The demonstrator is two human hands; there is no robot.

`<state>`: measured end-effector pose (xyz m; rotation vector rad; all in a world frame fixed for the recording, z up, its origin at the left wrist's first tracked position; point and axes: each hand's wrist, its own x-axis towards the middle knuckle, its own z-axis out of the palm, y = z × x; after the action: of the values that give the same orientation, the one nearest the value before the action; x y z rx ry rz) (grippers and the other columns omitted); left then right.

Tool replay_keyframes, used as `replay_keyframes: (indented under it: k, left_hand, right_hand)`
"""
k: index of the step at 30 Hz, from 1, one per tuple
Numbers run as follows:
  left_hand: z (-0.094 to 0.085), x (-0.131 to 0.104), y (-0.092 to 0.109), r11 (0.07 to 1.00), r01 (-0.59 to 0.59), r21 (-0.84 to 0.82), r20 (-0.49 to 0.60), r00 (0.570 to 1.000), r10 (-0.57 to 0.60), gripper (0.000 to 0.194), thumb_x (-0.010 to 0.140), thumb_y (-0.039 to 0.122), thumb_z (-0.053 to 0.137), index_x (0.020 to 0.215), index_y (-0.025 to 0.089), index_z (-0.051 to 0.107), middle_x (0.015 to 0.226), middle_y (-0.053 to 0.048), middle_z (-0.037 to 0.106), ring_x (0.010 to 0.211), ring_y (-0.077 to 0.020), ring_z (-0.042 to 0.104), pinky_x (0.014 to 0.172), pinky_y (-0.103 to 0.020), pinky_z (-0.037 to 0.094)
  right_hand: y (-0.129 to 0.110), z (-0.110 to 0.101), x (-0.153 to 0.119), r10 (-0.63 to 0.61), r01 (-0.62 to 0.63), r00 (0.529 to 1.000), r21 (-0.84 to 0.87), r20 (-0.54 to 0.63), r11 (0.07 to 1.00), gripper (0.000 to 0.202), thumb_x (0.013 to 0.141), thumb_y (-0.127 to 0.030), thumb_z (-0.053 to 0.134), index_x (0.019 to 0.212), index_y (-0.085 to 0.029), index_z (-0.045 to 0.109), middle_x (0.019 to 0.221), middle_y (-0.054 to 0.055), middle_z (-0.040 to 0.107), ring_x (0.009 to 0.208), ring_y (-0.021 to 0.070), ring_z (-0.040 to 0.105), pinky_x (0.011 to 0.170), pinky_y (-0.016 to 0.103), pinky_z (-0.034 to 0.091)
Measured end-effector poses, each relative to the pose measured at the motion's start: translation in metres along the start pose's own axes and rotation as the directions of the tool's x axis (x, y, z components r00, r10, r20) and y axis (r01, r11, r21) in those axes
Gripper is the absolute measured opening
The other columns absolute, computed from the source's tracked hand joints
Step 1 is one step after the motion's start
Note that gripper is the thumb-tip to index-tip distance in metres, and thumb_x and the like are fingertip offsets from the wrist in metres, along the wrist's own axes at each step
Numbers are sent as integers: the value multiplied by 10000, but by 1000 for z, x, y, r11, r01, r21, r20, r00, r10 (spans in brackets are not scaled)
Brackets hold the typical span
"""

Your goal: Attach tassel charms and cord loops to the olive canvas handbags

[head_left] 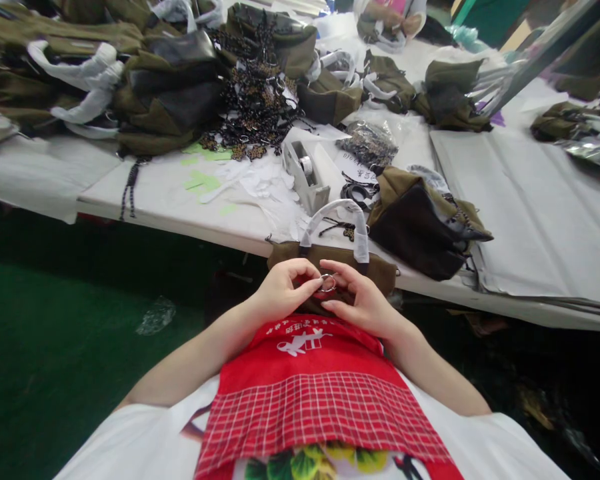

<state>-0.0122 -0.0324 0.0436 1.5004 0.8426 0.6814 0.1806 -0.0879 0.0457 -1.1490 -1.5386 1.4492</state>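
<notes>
Left hand (285,288) pinches the ring (327,291), right hand (363,300) parted around it, bag (337,253) at twelve o'clock: seemingly ring-handling, next needing steady fingertips!

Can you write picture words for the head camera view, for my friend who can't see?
A person's left hand pinches a small metal ring, the right hand close beside it, in front of an olive bag. More bags and tangled cords lie on a white table beyond.
</notes>
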Motion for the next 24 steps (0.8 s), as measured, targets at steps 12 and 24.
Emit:
replay_keyframes:
  k: [12,24]
  left_hand:
    - [0,-2,-9,846,284,-452,-26,943,-331,332,723,433,781,768,137,639,702,-5,638,619,-103,552,604,-222,416]
    - [-3,1,-10,839,322,-438,51,941,-335,305,709,426,785,726,140,682,703,-7,637,618,-89,512,613,-218,389]
  right_hand:
    - [-9,-6,4,-116,102,992,-262,-41,960,625,798,-249,739,1365,-229,477,1084,69,686,995,231,669,934,394,535]
    - [-11,-11,10,-188,133,978,-430,-87,893,279,856,-261,665,1133,-238,646,1055,48,726,930,203,690,857,338,559]
